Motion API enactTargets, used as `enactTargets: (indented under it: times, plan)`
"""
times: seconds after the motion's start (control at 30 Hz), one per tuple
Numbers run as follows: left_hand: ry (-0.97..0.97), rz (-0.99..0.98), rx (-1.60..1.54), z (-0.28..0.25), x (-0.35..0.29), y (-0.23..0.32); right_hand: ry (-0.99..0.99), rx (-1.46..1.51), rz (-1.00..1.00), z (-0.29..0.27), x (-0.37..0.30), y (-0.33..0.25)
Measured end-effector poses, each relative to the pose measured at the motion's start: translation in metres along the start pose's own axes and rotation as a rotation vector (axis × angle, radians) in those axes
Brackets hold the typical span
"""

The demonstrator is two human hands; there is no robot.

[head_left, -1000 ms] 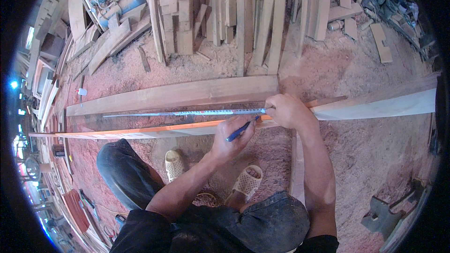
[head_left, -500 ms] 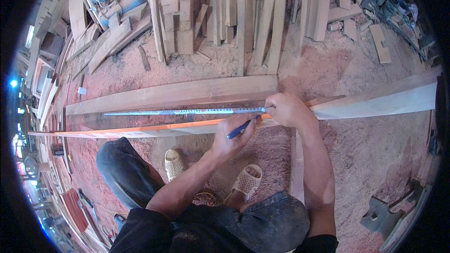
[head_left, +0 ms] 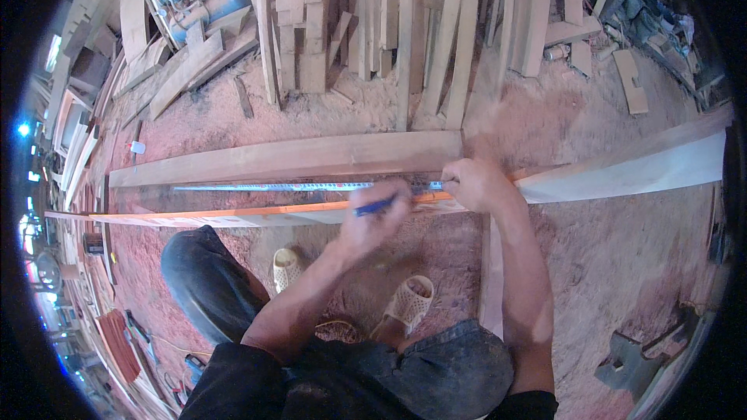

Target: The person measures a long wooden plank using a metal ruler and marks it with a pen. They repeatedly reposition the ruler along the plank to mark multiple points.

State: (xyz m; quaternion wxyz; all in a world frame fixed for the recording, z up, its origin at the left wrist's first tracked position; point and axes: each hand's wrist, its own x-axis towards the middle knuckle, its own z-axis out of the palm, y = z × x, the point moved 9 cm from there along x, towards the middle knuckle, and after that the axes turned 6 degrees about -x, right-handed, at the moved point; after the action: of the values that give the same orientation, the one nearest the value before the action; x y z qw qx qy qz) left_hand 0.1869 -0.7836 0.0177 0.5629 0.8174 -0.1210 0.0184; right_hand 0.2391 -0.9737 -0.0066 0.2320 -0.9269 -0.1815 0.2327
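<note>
Blurred by motion, my left hand (head_left: 375, 216) is closed round a blue pen (head_left: 377, 206), over the near board with an orange-lit edge (head_left: 292, 208). A long tape measure blade (head_left: 272, 187) runs out to the left, between that board and a wide plank (head_left: 311, 157) lying beyond it. My right hand (head_left: 473, 185) pinches the right end of the blade, close to the wide plank's right end. Part of the blade is hidden behind my left hand.
Many upright boards (head_left: 373, 23) lean along the far side. A blue compressor-like machine (head_left: 206, 8) stands far left. Pale sheet-like material (head_left: 630, 171) stretches to the right. A dark metal piece (head_left: 634, 362) lies lower right. My sandals (head_left: 410, 301) rest on the dusty floor.
My left hand has moved left along the near board with the pen, away from my right hand. My right hand stays on the tape blade's end.
</note>
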Motion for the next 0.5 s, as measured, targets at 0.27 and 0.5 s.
enactTargets:
  times: [0.27, 0.5]
  plan:
    - [-0.377, -0.194, 0.250, -0.046, 0.009, -0.059, 0.018, 0.019, 0.056, 0.003, -0.004, 0.003]
    - [-0.348, -0.118, 0.280, -0.044, 0.007, -0.055, 1.187, -0.191, -0.192, -0.212, -0.199, -0.118]
